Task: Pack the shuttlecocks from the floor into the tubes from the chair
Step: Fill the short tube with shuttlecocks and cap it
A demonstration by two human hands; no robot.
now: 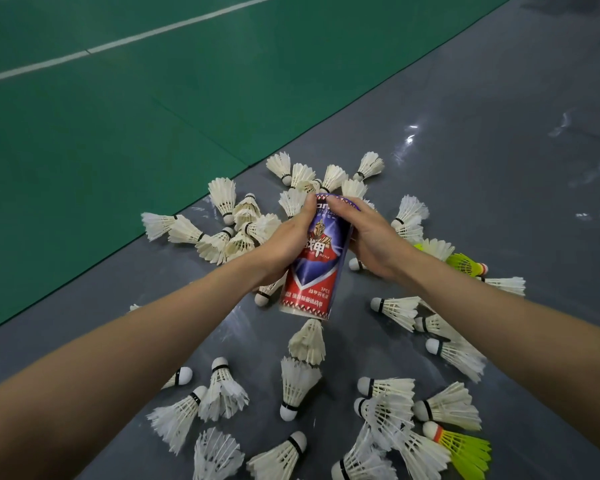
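Observation:
A short red and blue shuttlecock tube [317, 268] with a knight picture hangs tilted above the grey floor, its far end pointing away from me. My left hand [286, 242] grips its left side, fingers curled round the body, thumb near the top rim. My right hand [368, 239] holds its right side, fingers curled over the purple top rim. White feather shuttlecocks [298, 386] lie scattered all around on the floor, and several yellow-green ones [465, 448] lie at the right. What is inside the tube is hidden.
The grey floor [482, 133] meets a green court mat [118, 126] with a white line along a diagonal edge at the left. Shuttlecocks crowd the floor below and beyond my hands. Bare grey floor lies at the upper right.

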